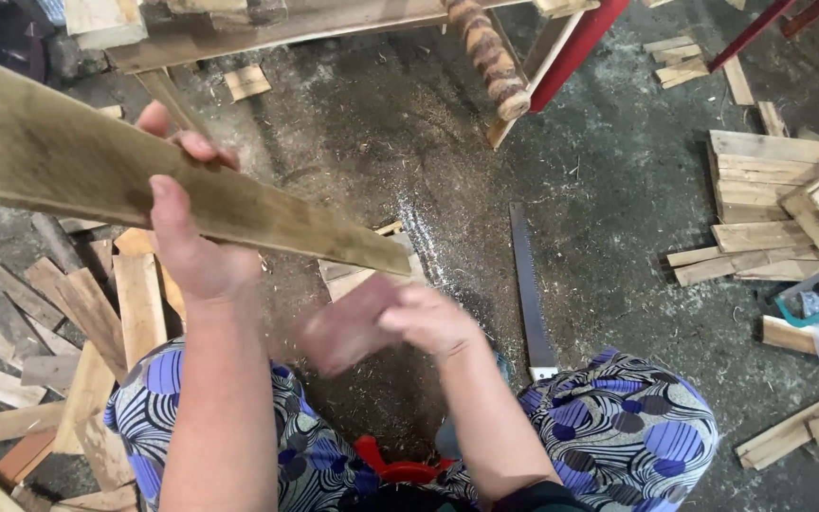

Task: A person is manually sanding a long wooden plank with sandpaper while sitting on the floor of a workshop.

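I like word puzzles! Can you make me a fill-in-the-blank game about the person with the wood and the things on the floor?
1. The left hand holds up a long wooden ____.
2. The saw blade lies flat on the ____, to the right of the blurred right hand.
3. The neat stack of cut boards lies on the ____ side of the picture.
4. The person's patterned clothing has spots of blue and ____.

Missing words: plank; floor; right; purple.
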